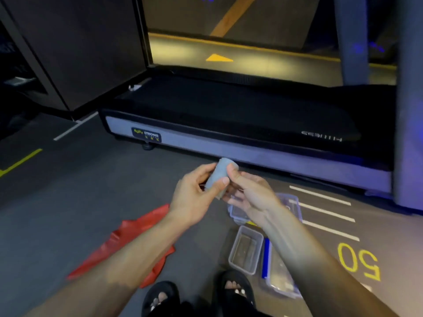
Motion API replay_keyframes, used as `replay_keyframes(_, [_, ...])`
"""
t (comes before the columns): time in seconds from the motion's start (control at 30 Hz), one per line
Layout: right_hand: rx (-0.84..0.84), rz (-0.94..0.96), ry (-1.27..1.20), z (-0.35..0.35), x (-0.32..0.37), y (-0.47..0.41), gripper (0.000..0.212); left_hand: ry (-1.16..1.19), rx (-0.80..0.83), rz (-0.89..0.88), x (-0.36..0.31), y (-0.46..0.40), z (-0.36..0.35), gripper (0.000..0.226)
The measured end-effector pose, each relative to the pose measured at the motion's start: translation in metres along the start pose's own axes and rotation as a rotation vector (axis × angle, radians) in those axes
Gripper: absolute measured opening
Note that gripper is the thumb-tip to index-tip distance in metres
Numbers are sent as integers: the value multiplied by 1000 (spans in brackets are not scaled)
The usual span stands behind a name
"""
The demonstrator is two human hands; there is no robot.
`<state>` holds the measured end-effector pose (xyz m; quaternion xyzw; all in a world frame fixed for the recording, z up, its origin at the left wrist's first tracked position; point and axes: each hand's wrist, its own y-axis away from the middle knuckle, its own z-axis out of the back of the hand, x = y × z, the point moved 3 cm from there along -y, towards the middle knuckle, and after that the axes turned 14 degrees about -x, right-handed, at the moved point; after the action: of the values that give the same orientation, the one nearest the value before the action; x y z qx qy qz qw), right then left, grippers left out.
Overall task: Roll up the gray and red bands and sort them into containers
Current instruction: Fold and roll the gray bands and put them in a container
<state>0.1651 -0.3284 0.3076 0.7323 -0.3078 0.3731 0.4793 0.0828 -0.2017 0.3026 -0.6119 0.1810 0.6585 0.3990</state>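
Gray band (218,177), rolled into a short cylinder, is held in the air between both hands, in front of the treadmill (229,124) base. Left hand (194,193) grips it: thumb lies across the near face of the roll, fingers curl behind it and are mostly hidden. Right hand (248,191) meets the roll from the other side; thumb and forefinger tips pinch its upper edge, remaining fingers loosely spread below, blurred. Lower end of the roll is hidden between the two palms, so whether any tail hangs loose cannot be told. Red band (128,236) lies unrolled and crumpled on the dark floor (68,191) at the left, its middle covered by the left forearm. Three clear containers on the floor under the right arm: the far container (290,201) is largely hidden behind the right hand and wrist; the middle container (246,249) is open, contents hard to make out through glare; the near container (279,280) with a blue strip along its edge is partly covered by the right forearm. Feet in black sandals (160,296) at the bottom edge, partly cut off. Yellow floor marking "50" (358,261) at the right, read upside down. Treadmill label is small, only partly legible.
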Motion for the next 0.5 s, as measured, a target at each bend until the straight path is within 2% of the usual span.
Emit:
replay_keyframes(0.07, [-95, -15, 29, 18, -35, -26, 38, -118, 108, 42, 44, 4, -17, 56])
replay_keyframes(0.13, [-188, 8, 108, 40, -73, -55, 26, -229, 294, 113, 88, 8, -35, 61])
replay_keyframes(0.2, [-275, 33, 204, 69, -111, -81, 26, -332, 472, 194, 130, 15, -49, 63])
replay_keyframes(0.27, [-352, 34, 256, 107, -144, -100, 34, -372, 592, 263, 170, 23, -59, 50])
replay_keyframes(0.5, [-607, -127, 531, 251, -200, -151, 36, -461, 744, 360, 283, 26, -88, 19])
